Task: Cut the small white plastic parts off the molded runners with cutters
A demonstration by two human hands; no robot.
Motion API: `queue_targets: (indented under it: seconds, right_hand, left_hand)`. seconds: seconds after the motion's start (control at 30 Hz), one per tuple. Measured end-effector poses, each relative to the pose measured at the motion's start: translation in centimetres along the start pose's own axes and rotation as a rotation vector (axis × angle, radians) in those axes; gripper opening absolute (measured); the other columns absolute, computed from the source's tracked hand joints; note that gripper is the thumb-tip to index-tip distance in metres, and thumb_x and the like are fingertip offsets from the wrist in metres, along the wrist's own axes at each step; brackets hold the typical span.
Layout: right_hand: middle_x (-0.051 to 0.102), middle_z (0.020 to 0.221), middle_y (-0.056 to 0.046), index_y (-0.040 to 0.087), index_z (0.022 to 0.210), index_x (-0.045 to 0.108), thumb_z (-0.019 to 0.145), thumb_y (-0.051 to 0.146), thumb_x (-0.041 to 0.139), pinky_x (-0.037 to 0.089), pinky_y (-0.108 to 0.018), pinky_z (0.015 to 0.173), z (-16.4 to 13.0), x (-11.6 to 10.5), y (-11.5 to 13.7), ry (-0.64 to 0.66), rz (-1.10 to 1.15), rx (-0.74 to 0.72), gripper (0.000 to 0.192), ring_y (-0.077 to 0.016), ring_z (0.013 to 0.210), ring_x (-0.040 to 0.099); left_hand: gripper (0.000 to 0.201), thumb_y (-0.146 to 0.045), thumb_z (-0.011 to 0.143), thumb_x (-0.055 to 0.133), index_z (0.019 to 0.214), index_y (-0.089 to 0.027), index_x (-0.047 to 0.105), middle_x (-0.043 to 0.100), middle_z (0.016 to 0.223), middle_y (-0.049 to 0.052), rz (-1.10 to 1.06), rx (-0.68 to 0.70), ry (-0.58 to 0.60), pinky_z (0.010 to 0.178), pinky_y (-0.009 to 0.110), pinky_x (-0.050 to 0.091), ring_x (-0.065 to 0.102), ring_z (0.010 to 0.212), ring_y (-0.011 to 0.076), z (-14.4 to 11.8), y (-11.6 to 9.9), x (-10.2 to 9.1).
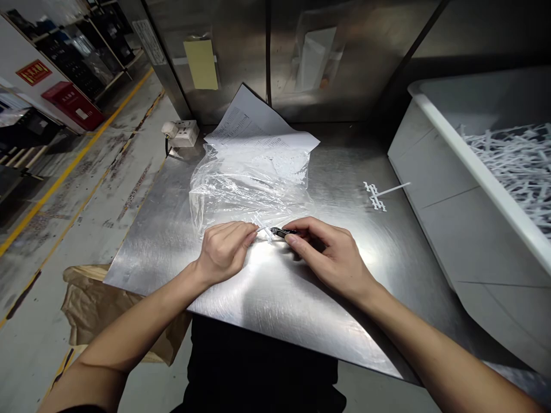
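Left hand point(224, 248): fingers pinched shut on a small white plastic piece point(263, 231), held just above the steel surface point(275, 298). Right hand point(331, 255): fingers closed round a small dark tool point(282, 232), its tip touching the white piece between the two sets of fingertips. Clear plastic bag point(249, 189): crumpled, lying just beyond the fingers, its near edge touching the left fingertips. Printed paper sheet point(258, 129): beyond the bag, partly under it. White plastic sprue point(379, 196): loose on the surface, beyond and to the right of the right fingers. White bin point(451, 172): further right, holding many white plastic strips point(516, 160). Power socket point(183, 133): far-left corner, well apart.
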State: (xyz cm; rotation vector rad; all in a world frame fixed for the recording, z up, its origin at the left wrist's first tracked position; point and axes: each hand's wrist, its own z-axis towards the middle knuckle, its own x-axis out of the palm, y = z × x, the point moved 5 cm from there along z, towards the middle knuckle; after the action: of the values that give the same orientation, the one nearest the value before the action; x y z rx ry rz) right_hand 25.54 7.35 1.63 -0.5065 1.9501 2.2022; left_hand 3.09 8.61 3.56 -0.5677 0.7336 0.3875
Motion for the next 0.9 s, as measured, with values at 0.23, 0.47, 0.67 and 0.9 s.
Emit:
queue_targets:
  seconds: [0.23, 0.47, 0.67, 0.9]
  right_hand:
    - [0.082, 0.090, -0.004, 0.023, 0.111, 0.084, 0.107, 0.041, 0.074, 0.054, -0.036, 0.070, 0.03, -0.11, -0.08, -0.010, -0.022, -0.037, 0.021, -0.0229, 0.079, 0.075]
    - [0.083, 0.089, -0.004, 0.023, 0.109, 0.085, 0.107, 0.042, 0.075, 0.054, -0.035, 0.070, 0.13, 0.01, -0.27, 0.000, -0.008, 0.004, 0.022, -0.0229, 0.079, 0.075]
    - [0.082, 0.091, -0.006, 0.023, 0.112, 0.085, 0.103, 0.045, 0.078, 0.055, -0.035, 0.066, 0.08, -0.06, -0.20, 0.000, 0.073, 0.019, 0.025, -0.0244, 0.084, 0.077]
    - [0.082, 0.088, -0.005, 0.023, 0.112, 0.085, 0.103, 0.041, 0.078, 0.055, -0.034, 0.065, -0.13, 0.00, 0.52, 0.036, 0.082, -0.015, 0.022, -0.0222, 0.078, 0.077]
  left_hand:
    - [0.018, -0.012, 0.112, 0.056, 0.103, -0.018, 0.070, 0.076, 0.080, 0.002, -0.053, -0.008, 0.034, 0.069, 0.029, 0.058, 0.076, 0.072, 0.0168, 0.02, -0.08, 0.09]
    - [0.013, -0.016, 0.112, 0.059, 0.112, -0.018, 0.073, 0.076, 0.078, 0.000, -0.050, -0.081, 0.038, 0.067, 0.029, 0.055, 0.074, 0.067, 0.0160, -0.53, 0.30, 0.37]
    - [0.016, -0.018, 0.112, 0.058, 0.108, -0.018, 0.073, 0.077, 0.078, 0.000, -0.042, -0.121, 0.034, 0.065, 0.029, 0.054, 0.072, 0.065, 0.0151, -0.48, 0.53, 0.20]
    - [0.016, -0.018, 0.111, 0.059, 0.107, -0.019, 0.074, 0.078, 0.078, 0.001, -0.011, -0.086, 0.016, 0.065, 0.029, 0.055, 0.075, 0.066, 0.0163, -0.40, 0.37, 0.16]
